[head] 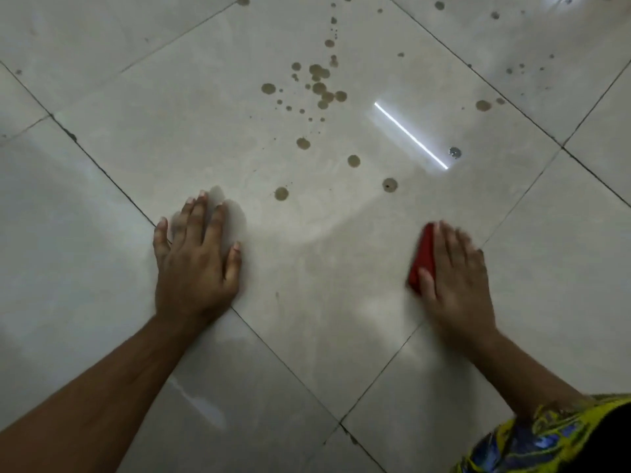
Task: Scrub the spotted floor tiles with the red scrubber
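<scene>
clearly bracing, the left hand (196,254) lies flat on the floor tile (307,268); the right hand (456,274) holds the red scrubber (421,257) in its grip, pressed down near the brown spots (319,87) ahead.

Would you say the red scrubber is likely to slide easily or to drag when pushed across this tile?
The scrubber probably slides easily: the tile is glossy and reflective. It looks flat and low under the right hand, so tipping seems unlikely. Its blurred outline suggests it moves freely.
</scene>
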